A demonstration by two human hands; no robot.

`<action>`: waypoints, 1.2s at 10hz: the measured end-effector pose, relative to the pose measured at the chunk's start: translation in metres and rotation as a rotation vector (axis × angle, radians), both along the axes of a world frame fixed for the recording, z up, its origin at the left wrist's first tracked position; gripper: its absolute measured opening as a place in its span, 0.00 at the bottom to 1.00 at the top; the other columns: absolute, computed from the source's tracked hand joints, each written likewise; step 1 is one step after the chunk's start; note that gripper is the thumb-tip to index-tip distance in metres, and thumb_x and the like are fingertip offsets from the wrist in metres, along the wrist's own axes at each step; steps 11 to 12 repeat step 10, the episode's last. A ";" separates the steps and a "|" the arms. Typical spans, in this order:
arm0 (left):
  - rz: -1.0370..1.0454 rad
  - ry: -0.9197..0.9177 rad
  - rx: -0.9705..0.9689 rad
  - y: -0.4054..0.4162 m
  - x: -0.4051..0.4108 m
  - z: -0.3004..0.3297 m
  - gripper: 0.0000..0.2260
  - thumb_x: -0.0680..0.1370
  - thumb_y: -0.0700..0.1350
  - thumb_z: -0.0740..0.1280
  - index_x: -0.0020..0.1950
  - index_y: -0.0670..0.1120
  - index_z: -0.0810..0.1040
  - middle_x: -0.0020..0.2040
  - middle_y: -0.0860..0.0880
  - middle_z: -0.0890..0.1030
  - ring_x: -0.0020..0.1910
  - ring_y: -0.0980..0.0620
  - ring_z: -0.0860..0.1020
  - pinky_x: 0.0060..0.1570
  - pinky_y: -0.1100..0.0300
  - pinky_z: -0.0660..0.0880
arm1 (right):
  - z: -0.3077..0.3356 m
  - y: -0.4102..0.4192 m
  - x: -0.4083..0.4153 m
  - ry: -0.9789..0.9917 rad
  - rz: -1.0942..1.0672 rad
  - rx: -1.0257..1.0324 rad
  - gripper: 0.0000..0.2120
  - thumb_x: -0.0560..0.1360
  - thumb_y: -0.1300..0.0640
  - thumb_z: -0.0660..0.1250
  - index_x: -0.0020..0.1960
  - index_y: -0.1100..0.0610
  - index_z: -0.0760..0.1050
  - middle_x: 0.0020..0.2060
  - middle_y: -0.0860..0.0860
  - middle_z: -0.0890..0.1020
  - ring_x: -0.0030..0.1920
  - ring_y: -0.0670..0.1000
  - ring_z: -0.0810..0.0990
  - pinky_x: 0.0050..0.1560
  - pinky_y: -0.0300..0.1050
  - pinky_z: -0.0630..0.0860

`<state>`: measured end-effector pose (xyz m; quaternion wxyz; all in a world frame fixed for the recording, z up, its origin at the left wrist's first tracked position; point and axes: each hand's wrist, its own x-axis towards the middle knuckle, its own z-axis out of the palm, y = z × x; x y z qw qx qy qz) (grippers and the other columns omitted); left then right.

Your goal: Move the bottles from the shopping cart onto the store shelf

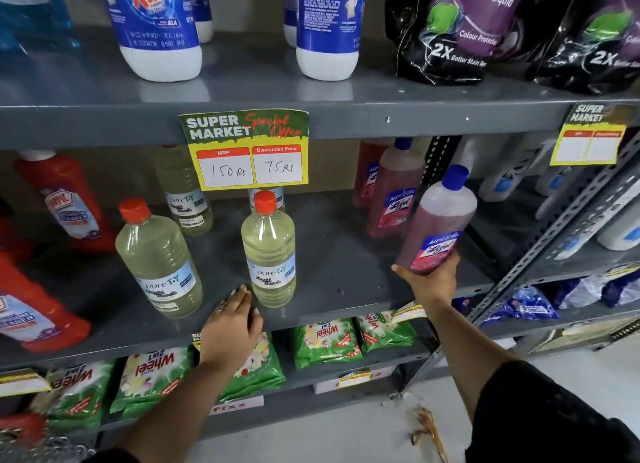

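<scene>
My right hand grips the base of a pink bottle with a blue cap, tilted and held just above the right part of the grey middle shelf. Two more pink bottles stand behind it. My left hand rests open on the shelf's front edge, just below and left of a pale yellow bleach bottle with a red cap. Another such bottle stands to the left. A corner of the wire shopping cart shows at bottom left.
Red cleaner bottles fill the left of the shelf. A yellow price tag hangs from the upper shelf, which bears blue-and-white bottles and dark pouches. Green detergent packs lie below. A slotted upright post stands right.
</scene>
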<state>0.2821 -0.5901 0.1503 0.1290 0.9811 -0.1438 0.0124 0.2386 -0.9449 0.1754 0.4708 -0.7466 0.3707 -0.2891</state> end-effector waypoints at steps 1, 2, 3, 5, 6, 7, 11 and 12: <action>0.002 0.018 0.008 0.001 0.001 0.001 0.24 0.73 0.50 0.55 0.55 0.38 0.82 0.57 0.41 0.83 0.51 0.42 0.83 0.46 0.50 0.80 | -0.004 -0.004 0.004 0.020 0.006 -0.022 0.53 0.53 0.49 0.85 0.70 0.53 0.59 0.63 0.55 0.76 0.63 0.58 0.76 0.64 0.54 0.74; 0.001 0.028 0.025 0.003 0.002 0.002 0.24 0.72 0.51 0.55 0.55 0.40 0.83 0.57 0.43 0.83 0.49 0.43 0.84 0.43 0.52 0.81 | -0.005 -0.005 0.004 0.029 0.010 -0.035 0.54 0.53 0.48 0.85 0.71 0.53 0.59 0.64 0.55 0.75 0.64 0.58 0.75 0.64 0.56 0.73; -0.011 0.033 0.041 0.006 0.002 0.002 0.24 0.73 0.52 0.54 0.56 0.41 0.82 0.58 0.44 0.83 0.48 0.43 0.84 0.42 0.52 0.81 | -0.005 -0.006 0.004 0.041 -0.002 -0.050 0.53 0.53 0.48 0.84 0.71 0.54 0.59 0.63 0.56 0.76 0.63 0.58 0.76 0.64 0.56 0.74; -0.028 0.002 0.021 0.006 0.003 0.003 0.26 0.74 0.53 0.52 0.62 0.41 0.79 0.63 0.44 0.80 0.55 0.44 0.82 0.49 0.53 0.80 | -0.005 -0.004 0.005 0.084 -0.034 -0.067 0.54 0.52 0.46 0.84 0.70 0.53 0.58 0.62 0.56 0.76 0.61 0.60 0.77 0.62 0.58 0.75; -0.047 0.047 0.003 0.006 0.005 0.002 0.24 0.80 0.53 0.53 0.73 0.43 0.67 0.74 0.47 0.67 0.70 0.46 0.69 0.65 0.53 0.70 | -0.005 -0.005 0.003 0.089 -0.001 -0.064 0.56 0.54 0.47 0.84 0.73 0.53 0.56 0.65 0.57 0.74 0.64 0.60 0.75 0.65 0.58 0.73; -0.090 0.151 -0.043 0.010 0.009 0.007 0.25 0.82 0.54 0.54 0.76 0.42 0.60 0.77 0.46 0.60 0.75 0.46 0.60 0.72 0.53 0.60 | 0.000 -0.003 -0.002 0.094 0.033 -0.021 0.61 0.53 0.49 0.85 0.76 0.52 0.52 0.69 0.57 0.71 0.68 0.59 0.71 0.69 0.58 0.69; -0.229 -0.138 -0.294 0.046 -0.045 0.043 0.26 0.79 0.53 0.49 0.71 0.39 0.69 0.73 0.43 0.68 0.76 0.46 0.59 0.75 0.53 0.55 | 0.039 0.090 -0.062 -0.321 -0.263 0.526 0.22 0.66 0.63 0.77 0.58 0.58 0.75 0.53 0.54 0.78 0.52 0.54 0.77 0.44 0.44 0.74; -0.229 -0.138 -0.294 0.046 -0.045 0.043 0.26 0.79 0.53 0.49 0.71 0.39 0.69 0.73 0.43 0.68 0.76 0.46 0.59 0.75 0.53 0.55 | 0.039 0.090 -0.062 -0.321 -0.263 0.526 0.22 0.66 0.63 0.77 0.58 0.58 0.75 0.53 0.54 0.78 0.52 0.54 0.77 0.44 0.44 0.74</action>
